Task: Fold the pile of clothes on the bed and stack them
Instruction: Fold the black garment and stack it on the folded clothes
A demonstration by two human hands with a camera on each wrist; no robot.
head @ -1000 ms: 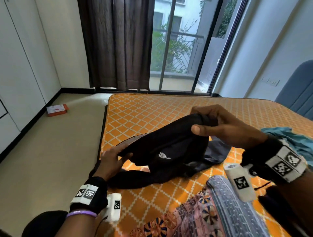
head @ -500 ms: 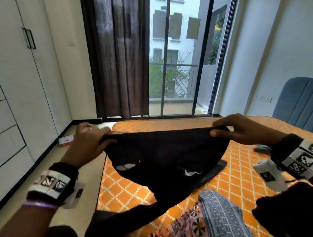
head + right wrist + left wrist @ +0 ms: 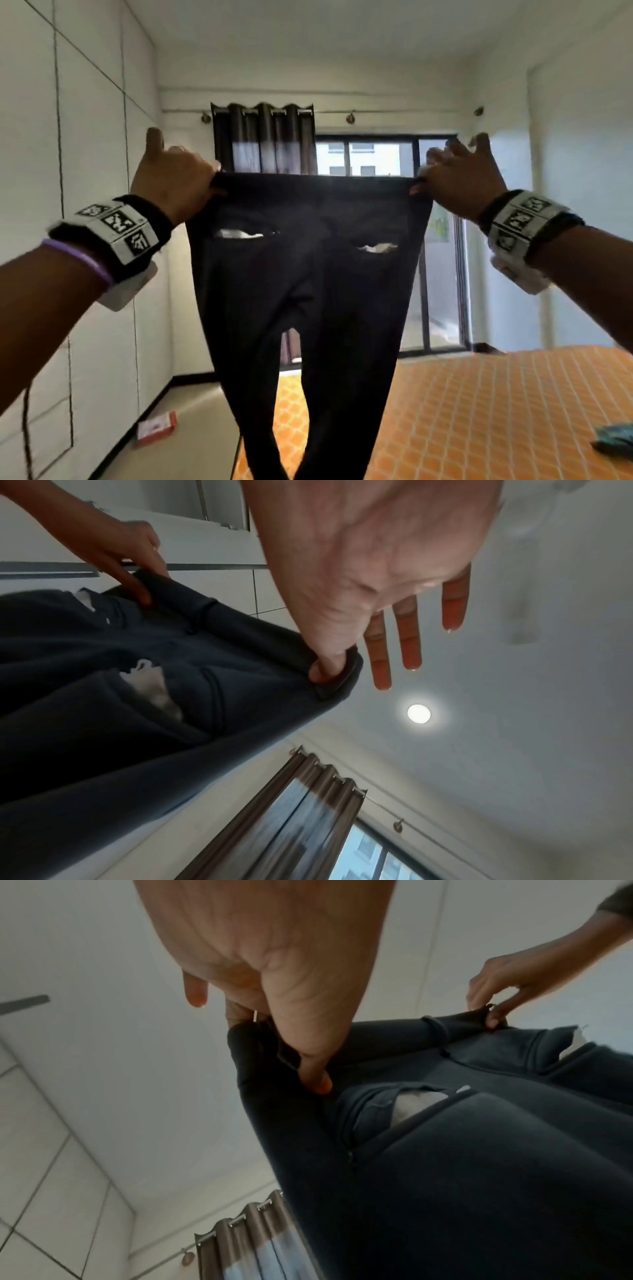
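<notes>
I've raised the trousers (image 3: 308, 291) off the bed (image 3: 496, 411) to hang full length: left hand (image 3: 171, 178) pinches one waistband corner, right hand (image 3: 459, 178) the other (spare fingers splayed). Shaken straight, ready for folding.

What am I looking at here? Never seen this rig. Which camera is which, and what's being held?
No robot: a person wears three cameras. The head view looks forward past both arms; each wrist view looks along its own hand from below, toward the ceiling. The left hand and right hand each pinch a corner of the waistband of dark trousers, held up so the legs hang down. White pocket linings show. The right hand's other fingers stick out straight. Lower right is the bed with an orange patterned sheet and a bit of teal cloth at the edge.
</notes>
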